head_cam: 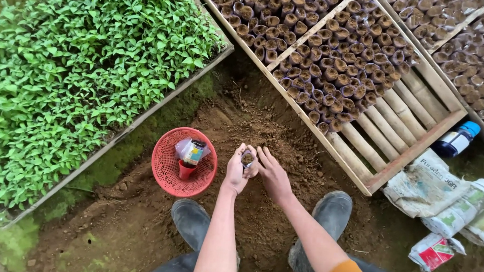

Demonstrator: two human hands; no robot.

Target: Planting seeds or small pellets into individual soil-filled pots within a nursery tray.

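Bare soil (265, 126) carries a red basket (166, 167), bamboo rack (390, 129) and sacks (426, 186)
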